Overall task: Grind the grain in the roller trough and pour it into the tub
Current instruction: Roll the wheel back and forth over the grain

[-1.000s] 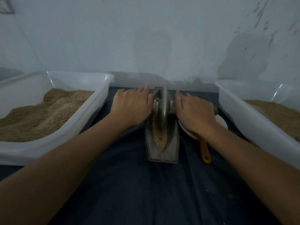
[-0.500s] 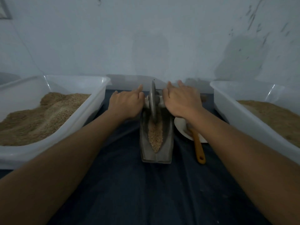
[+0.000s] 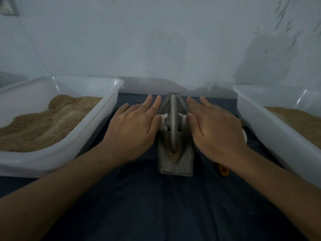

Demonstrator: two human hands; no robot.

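Wheel (image 3: 173,122) is rolled in the trough (image 3: 175,164) by flat palms, left hand (image 3: 133,131) and right hand (image 3: 217,131), fingers straight, nothing gripped. Axle could slip out; uneven push could tip the wheel and spill grain (image 3: 174,156).

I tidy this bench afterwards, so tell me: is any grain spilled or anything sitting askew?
No spill shows on the dark cloth. Grain sits inside the trough, which lies straight. Only the orange handle pokes out beneath the right hand; the rest is hidden.
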